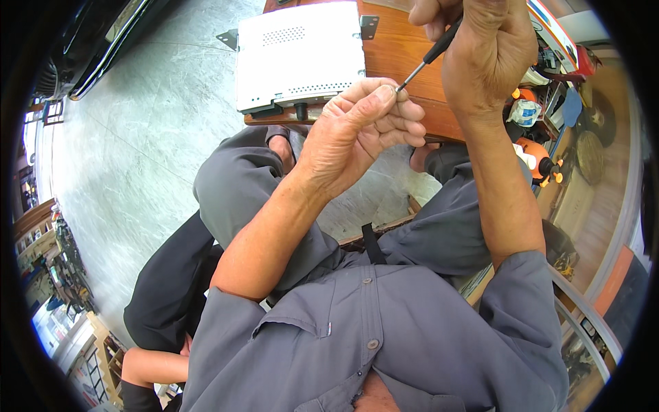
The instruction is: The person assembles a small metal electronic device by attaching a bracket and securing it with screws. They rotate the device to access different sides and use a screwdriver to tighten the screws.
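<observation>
My right hand (pixel 480 62), partly cut off by the upper edge, grips a small screwdriver (pixel 439 44) with a black handle and thin metal shaft. The shaft slants down to the left, toward my left hand (pixel 364 127). My left thumb and forefinger pinch together right at the screwdriver's tip, and whatever small thing lies between them is hidden. The other left fingers are loosely curled, palm up. Just beyond my left hand, a silver metal-cased unit like a car stereo (pixel 302 55) lies on a brown wooden table (pixel 401 51). It has side brackets, vent holes and a dark knob.
My knees (pixel 240 178) are below the table's near edge. To the right stand an orange-and-black bottle-like thing (pixel 539 158) and assorted clutter near a wooden panel. Another person's bent dark-clothed leg (pixel 168 288) and forearm (pixel 154 366) are close on my left, over the grey floor (pixel 137 137).
</observation>
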{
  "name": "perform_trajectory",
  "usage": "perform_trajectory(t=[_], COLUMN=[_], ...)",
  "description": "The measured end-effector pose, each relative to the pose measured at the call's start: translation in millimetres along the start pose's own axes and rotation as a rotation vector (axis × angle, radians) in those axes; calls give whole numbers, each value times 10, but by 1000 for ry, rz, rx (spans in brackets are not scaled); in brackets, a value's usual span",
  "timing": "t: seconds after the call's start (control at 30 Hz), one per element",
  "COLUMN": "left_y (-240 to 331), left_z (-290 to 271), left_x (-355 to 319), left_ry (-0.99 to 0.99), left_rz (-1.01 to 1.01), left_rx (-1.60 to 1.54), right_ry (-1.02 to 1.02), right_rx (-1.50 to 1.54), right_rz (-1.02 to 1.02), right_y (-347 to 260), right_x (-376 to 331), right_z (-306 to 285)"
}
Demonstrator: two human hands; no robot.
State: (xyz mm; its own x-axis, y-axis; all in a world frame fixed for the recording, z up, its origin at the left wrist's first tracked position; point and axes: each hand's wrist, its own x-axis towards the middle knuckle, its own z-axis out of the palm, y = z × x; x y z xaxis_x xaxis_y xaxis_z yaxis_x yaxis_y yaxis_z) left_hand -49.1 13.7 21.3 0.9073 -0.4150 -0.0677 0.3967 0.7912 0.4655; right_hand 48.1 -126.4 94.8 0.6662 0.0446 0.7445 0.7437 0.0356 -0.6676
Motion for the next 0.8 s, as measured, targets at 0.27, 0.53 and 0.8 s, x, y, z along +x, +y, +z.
perform_trajectory(t=[0.27,0.53,0.8], left_y=[21,109,264], left_z=[-24,-41,-104], left_x=[-3,-8,-28], left_ry=[-8,155,220], left_rz=[12,120,294], left_rx=[12,-12,119], right_ry=[27,-83,-380], right_rx=[-38,-140,64], right_rz=[-38,-98,322], right_y=[-8,55,-90], right_x=[-12,-60,30], right_z=[-3,-33,-141])
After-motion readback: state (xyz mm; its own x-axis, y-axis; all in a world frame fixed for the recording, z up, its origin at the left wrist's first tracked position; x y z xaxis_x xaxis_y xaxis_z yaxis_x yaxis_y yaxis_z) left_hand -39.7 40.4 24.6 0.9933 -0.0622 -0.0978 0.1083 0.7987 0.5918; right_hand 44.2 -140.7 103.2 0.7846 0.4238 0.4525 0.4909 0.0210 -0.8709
